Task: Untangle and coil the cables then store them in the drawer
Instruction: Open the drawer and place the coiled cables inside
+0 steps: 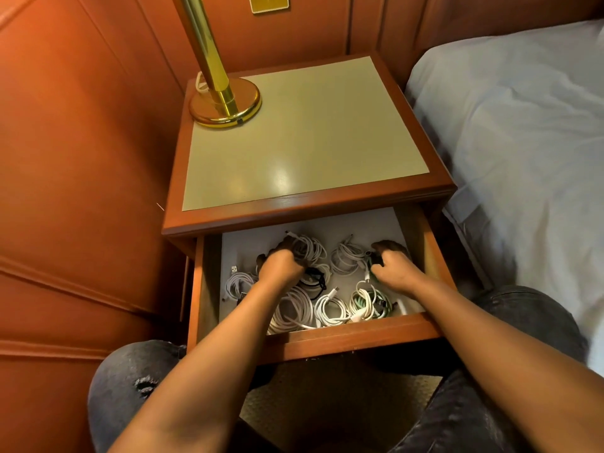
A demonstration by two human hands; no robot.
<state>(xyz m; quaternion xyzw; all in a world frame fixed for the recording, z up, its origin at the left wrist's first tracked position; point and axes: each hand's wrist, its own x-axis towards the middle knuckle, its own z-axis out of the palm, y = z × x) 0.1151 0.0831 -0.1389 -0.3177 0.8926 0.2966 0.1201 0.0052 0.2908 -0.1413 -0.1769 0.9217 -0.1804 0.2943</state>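
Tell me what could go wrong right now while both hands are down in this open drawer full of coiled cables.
1. The left hand grips at a white coil with a black cable right beside it; lifting might snag both and undo them.
2. Coils are packed close across the drawer, so the right hand may nudge neighbours loose.
3. Loose plug ends stick up and could catch when closing.

Open drawer [353,338], coiled cables [330,310], left hand [281,266], right hand [394,269] inside
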